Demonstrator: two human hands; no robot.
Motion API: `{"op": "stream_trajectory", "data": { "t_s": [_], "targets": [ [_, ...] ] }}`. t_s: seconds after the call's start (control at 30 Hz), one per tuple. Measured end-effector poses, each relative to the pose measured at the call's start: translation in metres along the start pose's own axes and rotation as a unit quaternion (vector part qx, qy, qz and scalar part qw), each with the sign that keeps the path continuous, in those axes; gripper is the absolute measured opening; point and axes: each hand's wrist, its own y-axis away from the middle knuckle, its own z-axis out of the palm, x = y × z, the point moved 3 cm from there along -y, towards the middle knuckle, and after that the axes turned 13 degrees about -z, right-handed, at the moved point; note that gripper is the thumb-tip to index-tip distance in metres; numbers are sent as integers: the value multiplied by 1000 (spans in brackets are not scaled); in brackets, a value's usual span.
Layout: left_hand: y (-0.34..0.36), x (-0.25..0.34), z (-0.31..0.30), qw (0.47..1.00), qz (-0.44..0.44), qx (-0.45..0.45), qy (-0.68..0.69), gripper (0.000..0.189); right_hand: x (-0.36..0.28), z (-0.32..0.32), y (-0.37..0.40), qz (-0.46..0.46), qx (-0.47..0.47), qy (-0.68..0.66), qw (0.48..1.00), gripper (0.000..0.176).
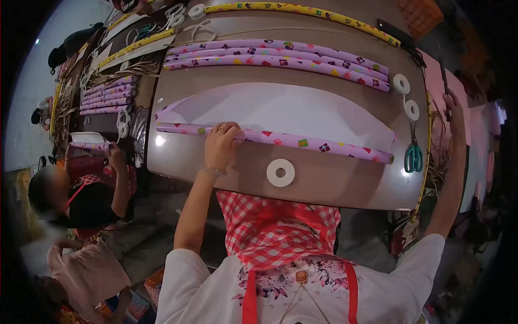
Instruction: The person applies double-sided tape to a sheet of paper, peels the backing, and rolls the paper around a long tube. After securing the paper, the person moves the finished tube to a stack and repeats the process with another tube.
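My left hand point(220, 144) rests with curled fingers on a purple patterned roll point(291, 141) lying across the table near me. Its loose sheet, white side up point(280, 108), curves out beyond the roll. Far off to the right, my right hand point(456, 110) is raised past the table's side, closed around a long dark thin object point(444, 81) that I cannot make out clearly. A white tape roll point(280, 173) lies between the purple roll and the table's near edge. Teal-handled scissors point(414, 156) lie at the right, below two more white tape rolls point(411, 110).
Several finished purple rolls point(275, 56) lie side by side on the table point(345, 186), with a yellow roll point(302, 11) behind them. At the left, a co-worker point(89, 191) in a checked apron handles a purple roll. An orange crate point(421, 21) stands at the back right.
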Motion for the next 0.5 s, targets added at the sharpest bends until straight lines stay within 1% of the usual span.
{"op": "stream_trajectory", "data": {
  "t_s": [0.03, 0.1, 0.17, 0.23, 0.27, 0.3, 0.33, 0.37, 0.47, 0.5],
  "targets": [
    [2, 0, 1, 1000, 2, 11, -6, 29, -20, -5, 24, -46, 7, 0, 999, 86],
    [3, 0, 2, 1000, 11, 22, -8, 26, -81, 8, 94, -178, -12, -3, 984, 82],
    [5, 1, 2, 999, 24, 33, -10, 24, -118, 31, 163, -138, -51, -15, 989, 81],
    [6, 3, 2, 998, 28, 47, -4, 21, -121, 58, 219, -226, -105, 49, 967, 87],
    [6, 5, 2, 998, 34, 48, 0, 21, -130, 75, 245, -204, -157, 140, 956, 90],
    [8, 7, 1, 997, 43, 59, 7, 19, -112, 92, 267, -240, -203, 166, 935, 90],
    [9, 8, -1, 996, 50, 71, 13, 18, -108, 117, 288, -226, -228, 153, 935, 92],
    [9, 7, 1, 996, 53, 73, 13, 18, -89, 138, 303, -193, -256, 136, 937, 94],
    [12, 1, 5, 994, 45, 95, 13, 17, -50, 169, 320, -259, -298, 198, 897, 93],
    [11, 1, 5, 995, 38, 88, 19, 17, -43, 171, 320, -261, -298, 198, 897, 93]
  ]
}}
